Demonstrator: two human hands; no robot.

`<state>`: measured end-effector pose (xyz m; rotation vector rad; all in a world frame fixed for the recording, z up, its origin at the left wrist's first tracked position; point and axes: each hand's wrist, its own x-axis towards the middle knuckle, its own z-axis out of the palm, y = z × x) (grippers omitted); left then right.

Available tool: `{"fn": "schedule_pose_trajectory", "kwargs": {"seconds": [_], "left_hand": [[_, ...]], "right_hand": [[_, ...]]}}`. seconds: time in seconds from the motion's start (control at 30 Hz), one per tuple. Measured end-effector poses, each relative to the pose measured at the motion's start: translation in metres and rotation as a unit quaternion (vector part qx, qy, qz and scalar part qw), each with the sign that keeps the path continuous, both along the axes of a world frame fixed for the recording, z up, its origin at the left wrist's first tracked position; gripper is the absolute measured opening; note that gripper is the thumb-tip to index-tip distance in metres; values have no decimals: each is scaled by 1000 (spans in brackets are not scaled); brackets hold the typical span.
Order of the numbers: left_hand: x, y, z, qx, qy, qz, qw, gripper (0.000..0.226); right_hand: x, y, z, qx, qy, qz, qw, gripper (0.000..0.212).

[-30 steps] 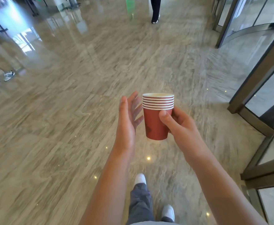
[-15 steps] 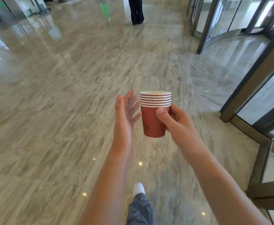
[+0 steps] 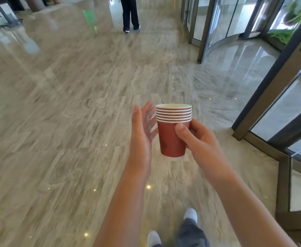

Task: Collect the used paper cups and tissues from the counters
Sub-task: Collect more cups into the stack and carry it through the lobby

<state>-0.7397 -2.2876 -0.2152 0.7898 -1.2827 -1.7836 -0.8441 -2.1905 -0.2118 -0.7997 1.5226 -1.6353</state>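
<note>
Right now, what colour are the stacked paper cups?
The paper cups are red with white rims, seen in the head view.

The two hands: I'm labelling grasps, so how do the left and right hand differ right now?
The right hand grips the stack of red paper cups, thumb across its front; the left hand holds nothing. The right hand's fingers curl round the stack; the left hand's fingers are straight, palm turned toward the cups. Both are bare and raised at about the same height over the marble floor.
</note>
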Motion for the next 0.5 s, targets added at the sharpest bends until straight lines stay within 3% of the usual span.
{"fn": "schedule_pose_trajectory", "kwargs": {"seconds": [0.2,0.33,0.5], "left_hand": [[-66,-58,27,-51,-7,21,998,78],[-122,-90,49,-76,5,37,996,76],[-196,-111,71,-103,13,7,995,75]], "right_hand": [[-73,-54,9,-31,9,18,999,53],[-137,-89,27,-61,23,32,997,41],[-212,-113,47,-93,43,-14,995,41]]}}
